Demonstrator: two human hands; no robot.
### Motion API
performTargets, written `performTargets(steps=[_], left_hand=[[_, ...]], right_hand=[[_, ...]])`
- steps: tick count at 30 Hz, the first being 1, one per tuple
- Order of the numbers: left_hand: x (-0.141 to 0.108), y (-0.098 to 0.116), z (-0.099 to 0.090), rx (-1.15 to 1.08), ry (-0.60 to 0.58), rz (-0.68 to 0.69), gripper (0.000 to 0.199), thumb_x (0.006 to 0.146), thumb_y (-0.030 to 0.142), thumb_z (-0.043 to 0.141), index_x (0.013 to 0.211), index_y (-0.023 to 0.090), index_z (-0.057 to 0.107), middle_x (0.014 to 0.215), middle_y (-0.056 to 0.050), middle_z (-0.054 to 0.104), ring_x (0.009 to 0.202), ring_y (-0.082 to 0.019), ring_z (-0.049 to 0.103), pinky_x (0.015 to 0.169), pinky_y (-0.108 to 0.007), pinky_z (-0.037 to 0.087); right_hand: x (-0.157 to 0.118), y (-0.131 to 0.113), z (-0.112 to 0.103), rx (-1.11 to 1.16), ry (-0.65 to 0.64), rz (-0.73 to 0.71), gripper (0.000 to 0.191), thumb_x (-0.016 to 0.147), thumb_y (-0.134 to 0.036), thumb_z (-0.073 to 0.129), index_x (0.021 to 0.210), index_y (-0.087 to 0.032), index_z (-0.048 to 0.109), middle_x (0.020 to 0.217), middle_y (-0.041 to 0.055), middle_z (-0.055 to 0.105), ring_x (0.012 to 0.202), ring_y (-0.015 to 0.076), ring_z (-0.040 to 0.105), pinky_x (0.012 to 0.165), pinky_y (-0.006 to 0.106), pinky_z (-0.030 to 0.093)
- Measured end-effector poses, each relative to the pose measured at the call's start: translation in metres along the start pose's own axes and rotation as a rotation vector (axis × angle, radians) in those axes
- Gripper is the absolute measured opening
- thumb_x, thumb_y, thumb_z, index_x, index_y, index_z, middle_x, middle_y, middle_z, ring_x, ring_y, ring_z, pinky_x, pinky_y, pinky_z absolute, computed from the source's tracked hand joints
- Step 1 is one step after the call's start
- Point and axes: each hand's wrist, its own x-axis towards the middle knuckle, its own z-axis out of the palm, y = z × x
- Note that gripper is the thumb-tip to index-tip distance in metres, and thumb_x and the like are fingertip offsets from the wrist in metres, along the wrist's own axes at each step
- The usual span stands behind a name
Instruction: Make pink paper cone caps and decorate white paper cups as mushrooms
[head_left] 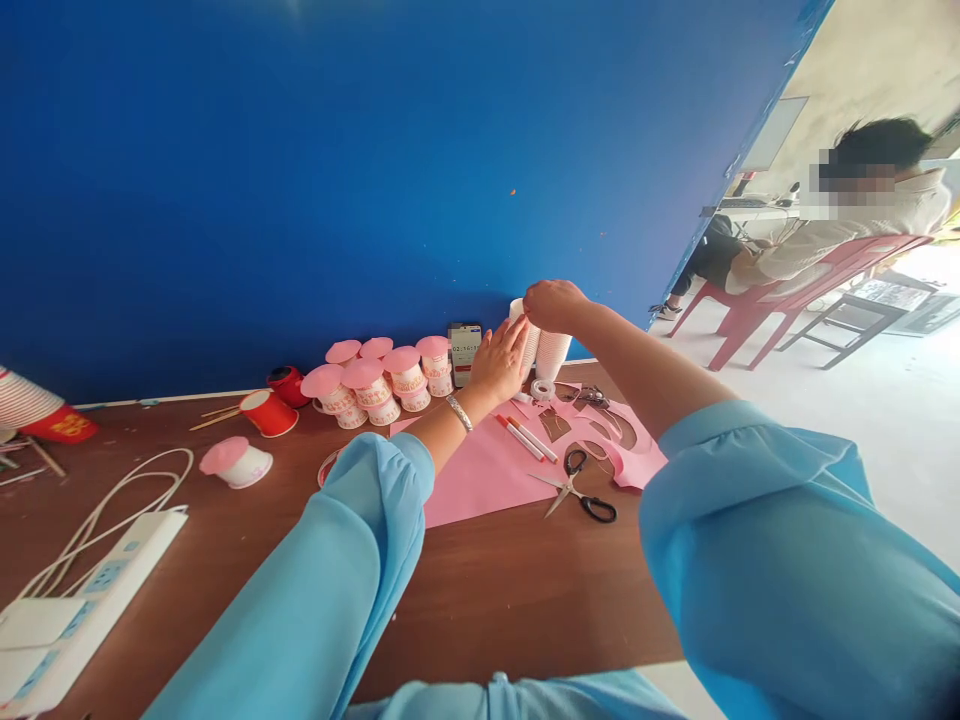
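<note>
grip unconfirmed: right hand (553, 306) curled over stacked cups (553, 355) by the wall (375, 150), left hand (501, 362) extended alongside; step judged cup separation, calling for a steadied stack.

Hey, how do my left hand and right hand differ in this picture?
Your left hand has its fingers stretched out, while your right hand has its fingers bent. A silvery bracelet circles the wrist of the left hand; none shows at the right hand. The right hand is higher in the picture than the left hand. Both are at the white cups.
</note>
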Motion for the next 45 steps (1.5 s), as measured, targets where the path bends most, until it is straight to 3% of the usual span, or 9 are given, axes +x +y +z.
performTargets(steps=[14,18,21,25,28,31,33,38,45], left_hand=[[0.000,-0.004,0.001,0.066,-0.028,0.032,0.072,0.094,0.012,0.044,0.163,0.008,0.025,0.172,-0.018,0.029,0.150,-0.036,0.040,0.124,-0.056,0.032],[0.002,-0.001,-0.002,0.051,-0.030,0.031,0.069,0.094,0.012,0.045,0.161,0.006,0.030,0.170,-0.019,0.033,0.149,-0.037,0.042,0.124,-0.058,0.032],[0.002,-0.003,-0.003,0.041,-0.029,0.032,0.068,0.094,0.012,0.046,0.161,0.009,0.032,0.170,-0.018,0.034,0.150,-0.037,0.041,0.125,-0.059,0.031],[-0.010,-0.013,-0.014,-0.144,0.077,0.037,0.065,0.093,0.013,0.054,0.156,0.008,0.037,0.168,-0.021,0.036,0.154,-0.036,0.037,0.128,-0.055,0.031],[-0.041,-0.024,-0.027,-0.525,0.162,-0.034,0.068,0.091,0.027,0.069,0.152,0.011,0.041,0.158,-0.024,0.048,0.148,-0.037,0.047,0.123,-0.056,0.040],[-0.088,-0.033,-0.037,-1.006,0.080,-0.107,0.075,0.089,0.045,0.075,0.152,0.021,0.042,0.148,-0.019,0.059,0.135,-0.035,0.061,0.110,-0.055,0.053],[-0.122,-0.038,-0.039,-1.144,0.171,-0.162,0.084,0.083,0.047,0.081,0.153,0.027,0.040,0.154,-0.016,0.054,0.139,-0.034,0.057,0.110,-0.051,0.055],[-0.189,-0.052,-0.031,-1.015,0.135,-0.379,0.057,0.083,0.051,0.080,0.129,0.022,0.063,0.132,-0.012,0.071,0.127,-0.031,0.065,0.109,-0.047,0.054],[-0.217,-0.051,-0.026,-0.642,0.112,-0.393,0.049,0.080,0.047,0.082,0.117,0.018,0.066,0.115,-0.011,0.075,0.106,-0.028,0.071,0.094,-0.042,0.058]], right_hand=[[-0.001,0.002,-0.002,-0.007,0.052,-0.019,0.037,0.095,-0.017,0.046,0.117,-0.010,0.075,0.118,0.0241,0.074,0.105,0.0361,0.070,0.086,0.045,0.051],[-0.003,0.006,-0.018,0.004,0.118,0.016,0.036,0.097,-0.018,0.043,0.114,-0.009,0.074,0.120,0.0236,0.071,0.101,0.0353,0.069,0.082,0.042,0.049],[-0.016,0.009,-0.044,0.035,0.247,0.089,0.040,0.102,-0.019,0.035,0.115,-0.006,0.070,0.123,0.0245,0.067,0.099,0.0334,0.068,0.082,0.042,0.047],[-0.053,-0.001,-0.058,0.436,0.657,0.164,0.031,0.102,-0.030,0.044,0.100,-0.012,0.070,0.110,0.0157,0.071,0.089,0.0240,0.064,0.080,0.039,0.048],[-0.085,-0.031,-0.031,1.041,0.611,0.154,0.018,0.095,-0.030,0.055,0.091,-0.017,0.066,0.073,0.0034,0.066,0.063,0.0154,0.057,0.065,0.032,0.047],[-0.109,-0.077,0.018,1.622,0.313,0.132,0.022,0.089,-0.041,0.063,0.082,-0.019,0.061,0.062,-0.0016,0.059,0.053,0.0112,0.051,0.055,0.028,0.043],[-0.120,-0.110,0.049,1.858,0.111,0.132,0.033,0.084,-0.051,0.069,0.079,-0.020,0.060,0.063,-0.0020,0.059,0.054,0.0105,0.052,0.054,0.026,0.044],[-0.135,-0.163,0.096,1.876,-0.141,0.076,0.043,0.081,-0.060,0.068,0.073,-0.018,0.062,0.062,0.0007,0.061,0.054,0.0124,0.057,0.050,0.026,0.047],[-0.145,-0.170,0.135,1.606,-0.087,0.098,0.024,0.088,-0.039,0.060,0.088,-0.016,0.069,0.070,0.0012,0.066,0.055,0.0123,0.057,0.052,0.025,0.045]])
